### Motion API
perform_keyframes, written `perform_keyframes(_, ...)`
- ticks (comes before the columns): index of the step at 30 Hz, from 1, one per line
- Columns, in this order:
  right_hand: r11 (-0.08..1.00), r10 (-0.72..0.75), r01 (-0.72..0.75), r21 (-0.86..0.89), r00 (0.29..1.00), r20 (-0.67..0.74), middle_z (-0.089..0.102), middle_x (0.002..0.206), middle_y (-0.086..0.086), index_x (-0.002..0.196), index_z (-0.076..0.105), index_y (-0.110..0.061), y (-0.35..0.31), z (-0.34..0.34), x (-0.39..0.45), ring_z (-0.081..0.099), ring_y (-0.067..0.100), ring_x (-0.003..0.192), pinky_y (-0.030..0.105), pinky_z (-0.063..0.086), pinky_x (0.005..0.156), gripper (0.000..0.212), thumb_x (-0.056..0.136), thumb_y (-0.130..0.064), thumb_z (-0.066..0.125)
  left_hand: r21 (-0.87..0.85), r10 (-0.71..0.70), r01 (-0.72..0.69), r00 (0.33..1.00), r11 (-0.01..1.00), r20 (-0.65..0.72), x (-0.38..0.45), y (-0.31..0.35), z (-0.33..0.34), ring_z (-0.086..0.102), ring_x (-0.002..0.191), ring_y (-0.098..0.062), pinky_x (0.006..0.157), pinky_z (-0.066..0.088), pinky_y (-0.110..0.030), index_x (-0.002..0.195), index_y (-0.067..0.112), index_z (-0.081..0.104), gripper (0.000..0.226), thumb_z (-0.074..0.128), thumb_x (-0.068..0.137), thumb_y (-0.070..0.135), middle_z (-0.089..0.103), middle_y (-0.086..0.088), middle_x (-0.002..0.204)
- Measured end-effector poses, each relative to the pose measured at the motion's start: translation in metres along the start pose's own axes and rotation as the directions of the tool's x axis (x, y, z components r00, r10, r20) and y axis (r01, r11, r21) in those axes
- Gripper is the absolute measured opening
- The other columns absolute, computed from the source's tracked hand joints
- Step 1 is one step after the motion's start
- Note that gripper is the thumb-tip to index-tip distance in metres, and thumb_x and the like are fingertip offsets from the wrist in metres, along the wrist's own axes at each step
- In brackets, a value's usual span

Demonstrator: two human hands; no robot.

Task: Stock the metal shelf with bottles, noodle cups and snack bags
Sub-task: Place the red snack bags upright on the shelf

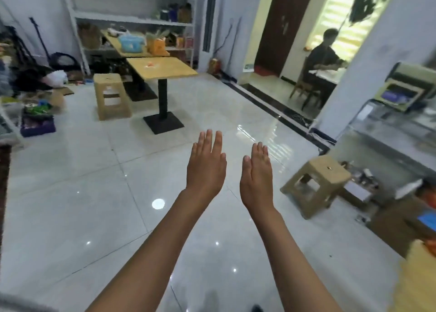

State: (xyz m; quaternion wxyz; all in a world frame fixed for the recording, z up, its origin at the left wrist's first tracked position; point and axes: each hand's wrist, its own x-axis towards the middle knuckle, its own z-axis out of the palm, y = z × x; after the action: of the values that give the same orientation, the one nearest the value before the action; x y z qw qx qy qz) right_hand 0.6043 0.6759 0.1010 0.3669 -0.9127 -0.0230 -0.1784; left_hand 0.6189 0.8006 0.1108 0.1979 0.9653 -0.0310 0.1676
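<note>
My left hand [206, 164] and my right hand [256, 176] are stretched out side by side over the white tiled floor, fingers straight, holding nothing. A white metal shelf [132, 19] stands against the far wall at the back left, with a few jars and bags on its boards. Snack bags [37, 110] lie in a pile on the floor at the far left, well away from both hands. The picture is blurred, so small items cannot be told apart.
Two wooden tables [162, 70] and a beige plastic stool [111, 96] stand ahead on the left. Another stool [317, 183] and a cardboard box [405, 226] are at the right, by a glass counter [387, 132]. A person [324, 59] sits in the room beyond.
</note>
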Motion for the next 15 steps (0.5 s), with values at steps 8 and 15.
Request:
perform_keyframes(8, 0.955, 0.282, -0.296, -0.021, 0.928, -0.245, 0.007, 0.165, -0.002, 0.157, 0.014, -0.018, 0.157, -0.139, 0.002, 0.001, 0.01, 0.151, 0.032, 0.001, 0.123, 0.055, 0.107, -0.038, 0.021, -0.161, 0.294, -0.265, 0.934, 0.951, 0.201, 0.022, 0.178, 0.095, -0.006, 0.151, -0.021, 0.12, 0.001, -0.033, 0.156, 0.018, 0.003, 0.058, 0.029, 0.106, 0.032, -0.002, -0.004, 0.164)
perform_keyframes(15, 0.869, 0.449, -0.495, 0.002, 0.787, -0.424, 0.013, 0.164, -0.001, 0.156, 0.019, -0.017, 0.303, -0.262, -0.012, 0.006, 0.011, 0.151, 0.032, 0.006, 0.123, 0.053, 0.107, -0.037, 0.023, -0.345, 0.503, -0.401, 0.812, 0.849, 0.295, 0.023, 0.349, 0.174, -0.003, 0.151, -0.019, 0.12, 0.004, -0.033, 0.157, 0.018, 0.008, 0.058, 0.032, 0.106, 0.03, 0.002, -0.003, 0.165)
